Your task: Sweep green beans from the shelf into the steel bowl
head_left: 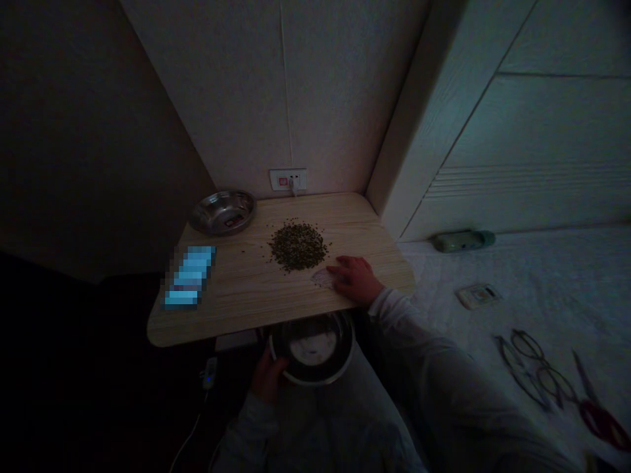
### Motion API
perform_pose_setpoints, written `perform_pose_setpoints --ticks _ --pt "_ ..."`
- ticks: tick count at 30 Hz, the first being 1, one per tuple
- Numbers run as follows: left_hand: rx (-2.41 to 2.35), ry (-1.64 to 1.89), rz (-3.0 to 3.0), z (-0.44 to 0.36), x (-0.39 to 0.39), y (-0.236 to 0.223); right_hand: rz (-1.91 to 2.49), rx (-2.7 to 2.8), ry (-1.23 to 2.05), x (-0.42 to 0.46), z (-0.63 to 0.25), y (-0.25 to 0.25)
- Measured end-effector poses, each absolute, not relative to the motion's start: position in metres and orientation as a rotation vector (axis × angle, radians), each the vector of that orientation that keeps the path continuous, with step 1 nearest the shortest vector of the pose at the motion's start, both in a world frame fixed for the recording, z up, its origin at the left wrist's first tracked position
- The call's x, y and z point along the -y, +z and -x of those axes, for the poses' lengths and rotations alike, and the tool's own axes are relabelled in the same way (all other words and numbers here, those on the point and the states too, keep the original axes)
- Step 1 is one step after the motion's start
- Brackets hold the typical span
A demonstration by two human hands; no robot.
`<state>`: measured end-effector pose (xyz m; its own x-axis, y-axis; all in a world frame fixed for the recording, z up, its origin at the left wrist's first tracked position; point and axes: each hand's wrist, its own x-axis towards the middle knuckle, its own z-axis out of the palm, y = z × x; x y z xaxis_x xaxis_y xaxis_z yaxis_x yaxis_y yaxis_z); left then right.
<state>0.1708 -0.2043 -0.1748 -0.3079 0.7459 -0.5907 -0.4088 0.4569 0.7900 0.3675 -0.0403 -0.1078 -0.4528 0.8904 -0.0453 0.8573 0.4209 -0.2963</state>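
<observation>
Dim light makes small details hard to see. A metal bowl point(348, 355) with a shiny rim rests at my lap, just under the table's front edge. Gripping its left rim is my left hand point(269, 374), thumb over the edge. On the wooden table lies a loose pile of small dark green beans or seeds point(298, 246), with stray ones around it. My right hand point(355, 279) lies on the tabletop at the pile's lower right, fingers stretched out. Its fingertips touch a small pale, speckled patch point(323, 278); I cannot tell what this is.
The wooden table point(236, 302) also bears a second metal bowl point(224, 211) and a lit, pixelated phone point(190, 277). A wall socket point(288, 179) holds a plug. On the white bedding at right lie a green bottle point(463, 241), a small packet point(478, 296), glasses point(537, 368) and red-handled scissors point(604, 420).
</observation>
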Motion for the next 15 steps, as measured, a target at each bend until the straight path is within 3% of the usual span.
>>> perform_pose_setpoints --ticks 9,15 --pt "-1.559 1.179 -0.355 -0.156 0.207 -0.173 1.58 2.521 0.345 0.059 -0.36 -0.112" --pt "-1.484 1.182 -0.286 -0.156 0.207 -0.17 1.575 2.535 0.462 0.055 -0.349 -0.107"
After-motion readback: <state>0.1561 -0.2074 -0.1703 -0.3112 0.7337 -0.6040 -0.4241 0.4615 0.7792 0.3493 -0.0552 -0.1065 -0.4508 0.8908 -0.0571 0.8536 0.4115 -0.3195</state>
